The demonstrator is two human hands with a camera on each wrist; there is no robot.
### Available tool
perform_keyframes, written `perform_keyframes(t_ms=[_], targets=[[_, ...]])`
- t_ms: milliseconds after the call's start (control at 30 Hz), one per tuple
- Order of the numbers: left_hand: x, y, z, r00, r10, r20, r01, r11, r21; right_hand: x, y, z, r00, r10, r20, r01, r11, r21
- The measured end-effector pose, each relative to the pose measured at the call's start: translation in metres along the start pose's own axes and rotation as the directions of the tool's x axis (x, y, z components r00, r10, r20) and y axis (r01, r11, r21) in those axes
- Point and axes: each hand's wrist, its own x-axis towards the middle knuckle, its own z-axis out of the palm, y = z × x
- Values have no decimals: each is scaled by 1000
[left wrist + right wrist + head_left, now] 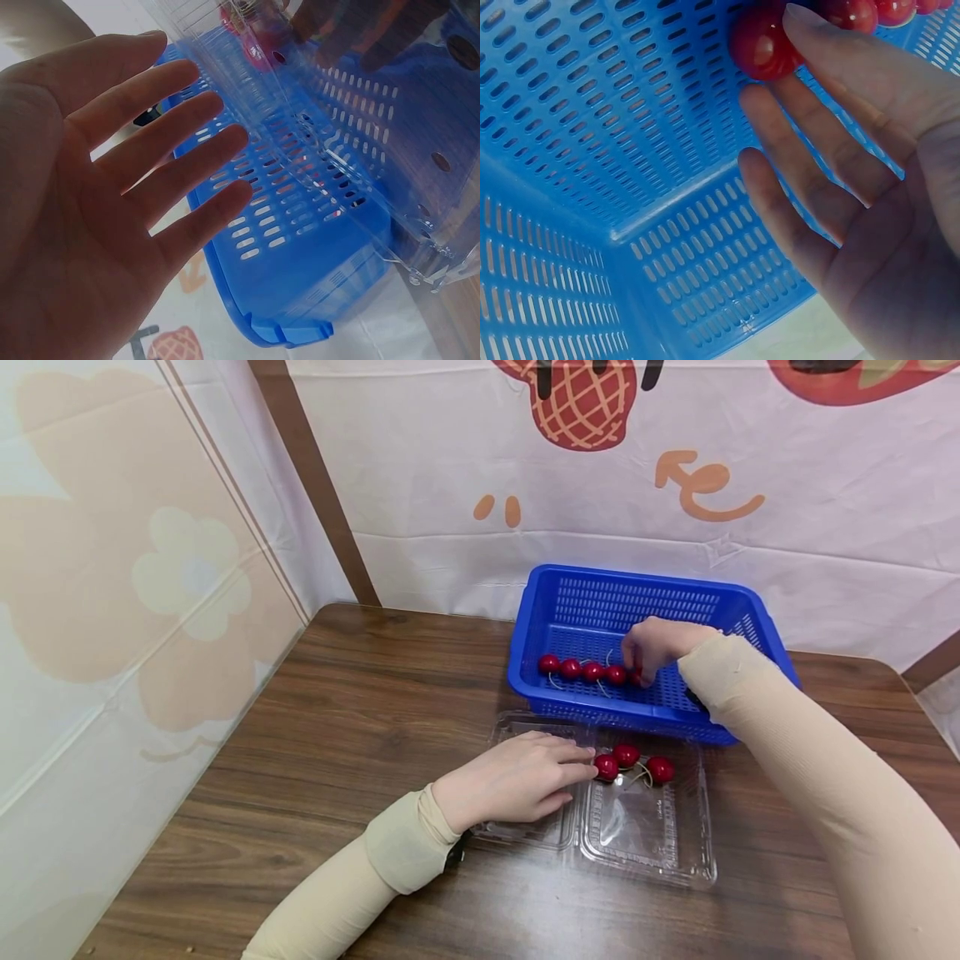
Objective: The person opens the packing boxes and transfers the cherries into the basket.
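In the head view my right hand (660, 643) reaches into a blue plastic basket (652, 724). It pinches a red cherry (765, 45) between thumb and fingertips, low over the slotted floor. Beside that one, several more cherries (571, 669) with thin stems form a row. My left hand (521, 777) lies flat over one half of an opened clear plastic clamshell box (637, 835). Its fingers are spread and straight, as the left wrist view also shows, with the tips right at a cherry (606, 767). Two other cherries (660, 769) sit close by in the clamshell's right half.
The basket stands at the back of a brown wooden table (360, 752), directly behind the clamshell. A printed white cloth (435, 460) hangs behind the table, and another (135, 610) along its left side.
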Motion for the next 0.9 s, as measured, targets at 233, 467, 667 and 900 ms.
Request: perform_keyframes(t_ms=[233, 467, 667, 900], targets=[[0, 0, 0, 1000, 8, -8, -8, 1000, 11, -6, 0, -4, 1000, 15, -11, -15, 1000, 16], [1, 0, 0, 1000, 5, -1, -5, 1000, 14, -11, 1, -9, 999, 45, -28, -45, 999, 5], [1, 0, 1, 1000, 4, 1, -4, 1000, 7, -16, 0, -14, 998, 37, -58, -38, 999, -13], [1, 1, 0, 1000, 8, -4, -8, 1000, 10, -22, -2, -20, 994, 17, -104, -23, 998, -57]])
